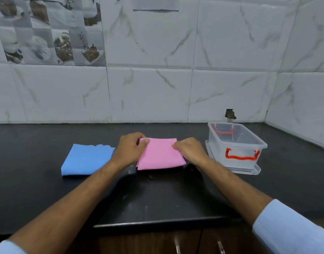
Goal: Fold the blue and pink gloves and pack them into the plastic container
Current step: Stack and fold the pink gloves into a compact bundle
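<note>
A pink glove (160, 154) lies folded into a square on the black counter, in the middle of the view. My left hand (129, 149) grips its left edge, thumb on top. My right hand (189, 150) pinches its right edge. A blue glove (85, 159) lies folded flat just left of my left hand, fingertips showing at its far edge. The clear plastic container (249, 139) with red handles stands open to the right, nothing visible inside it.
The container rests on its clear lid (252, 171). The black counter (157, 195) ends at a front edge near me, with cabinet handles below. A tiled wall runs behind, and a side wall closes the right corner.
</note>
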